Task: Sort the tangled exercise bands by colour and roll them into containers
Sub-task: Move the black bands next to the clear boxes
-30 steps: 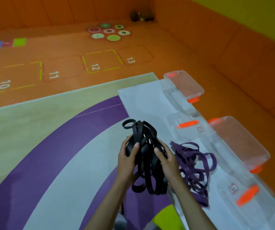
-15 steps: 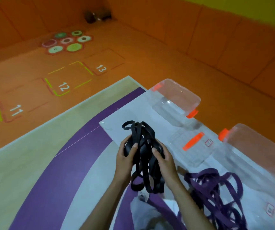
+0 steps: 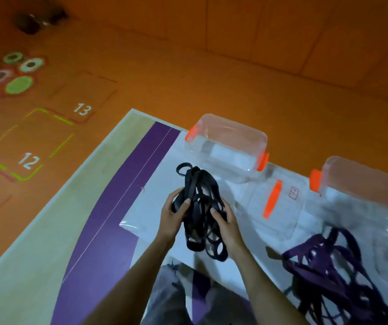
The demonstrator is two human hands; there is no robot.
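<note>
A tangled bunch of black exercise bands (image 3: 200, 207) hangs in the air over a white sheet (image 3: 155, 202). My left hand (image 3: 173, 215) grips its left side and my right hand (image 3: 224, 222) grips its right side, thumbs on top. A heap of purple bands (image 3: 328, 268) lies on the sheet at the lower right. Two clear containers with orange latches stand at the sheet's far edge, one (image 3: 230, 143) just beyond the black bunch and one (image 3: 361, 184) at the right. A clear lid with an orange strip (image 3: 275, 202) lies flat between them.
The sheet lies on a beige and purple mat (image 3: 75, 219) on an orange floor with numbered squares (image 3: 27, 160) and green discs (image 3: 18, 84) at the far left. Padded orange walls rise behind. A dark object (image 3: 36, 21) sits at the far wall. My knees (image 3: 174, 299) show at the bottom.
The view has swung right and down, so the containers and purple heap sit more centrally. Both hands keep their grip on the black bunch, which stays about where it was between them.
</note>
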